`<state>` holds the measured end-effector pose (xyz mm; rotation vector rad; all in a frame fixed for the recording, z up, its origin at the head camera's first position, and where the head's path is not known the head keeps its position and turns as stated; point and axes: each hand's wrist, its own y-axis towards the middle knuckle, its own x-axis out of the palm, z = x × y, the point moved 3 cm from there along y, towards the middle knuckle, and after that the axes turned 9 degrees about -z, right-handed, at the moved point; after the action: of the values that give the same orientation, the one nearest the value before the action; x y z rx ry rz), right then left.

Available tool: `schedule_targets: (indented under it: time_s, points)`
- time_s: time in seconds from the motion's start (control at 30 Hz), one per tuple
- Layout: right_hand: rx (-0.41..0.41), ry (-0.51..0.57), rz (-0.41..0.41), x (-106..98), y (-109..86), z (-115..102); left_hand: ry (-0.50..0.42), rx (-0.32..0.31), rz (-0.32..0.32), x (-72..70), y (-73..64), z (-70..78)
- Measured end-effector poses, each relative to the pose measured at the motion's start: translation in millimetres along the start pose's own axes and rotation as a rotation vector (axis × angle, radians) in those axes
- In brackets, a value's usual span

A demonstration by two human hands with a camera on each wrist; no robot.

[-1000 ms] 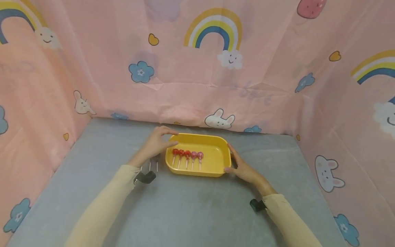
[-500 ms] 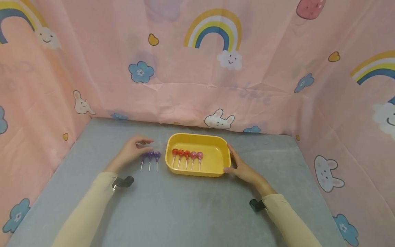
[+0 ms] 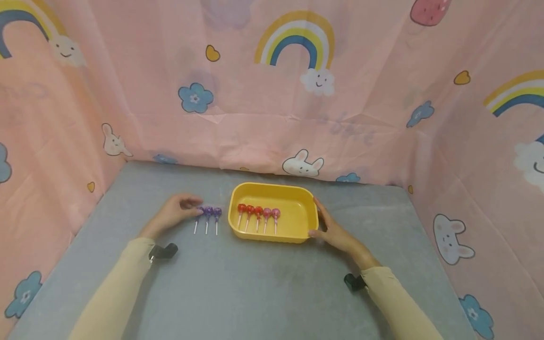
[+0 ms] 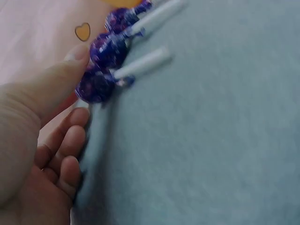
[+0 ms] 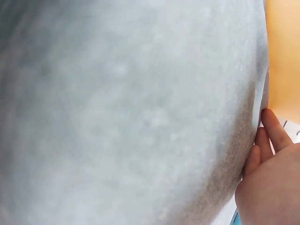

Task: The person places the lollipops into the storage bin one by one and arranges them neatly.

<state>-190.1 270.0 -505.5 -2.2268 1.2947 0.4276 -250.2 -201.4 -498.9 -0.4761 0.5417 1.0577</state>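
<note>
My left hand (image 3: 172, 215) is at a short row of purple lollipops (image 3: 217, 212) on the grey table, left of the tray. In the left wrist view the thumb (image 4: 70, 68) lies against the nearest purple lollipop (image 4: 96, 86), its other fingers bent below and the index finger largely hidden. A gap shows between thumb and index finger in the head view. My right hand (image 3: 337, 233) rests spread along the right end of a yellow tray (image 3: 297, 189), thumb at the near corner. In the right wrist view its fingertips touch the tray's outer wall (image 5: 283, 61).
Inside the tray, toward its left, lie three red lollipops (image 3: 250, 209) and two pink lollipops (image 3: 276, 215) in a row, sticks toward me. A pink printed curtain (image 3: 255, 132) encloses the back and sides of the grey table (image 3: 263, 293).
My left hand has left the tray's left end and moved left to the purple lollipops, uncovering much of their row. The right hand and the tray have stayed in place.
</note>
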Motion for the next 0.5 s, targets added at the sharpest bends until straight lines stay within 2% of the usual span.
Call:
schedule_targets:
  time_s: [0.13, 0.5]
  points:
    - [0.010, -0.005, -0.001, 0.0, 0.0, 0.4, 0.035, -0.007, -0.018, 0.6, 0.4, -4.2]
    - [-0.053, 0.018, -0.022, -0.9, 0.5, 1.6, 0.080, 0.008, -0.007, 1.8, -3.4, -5.6]
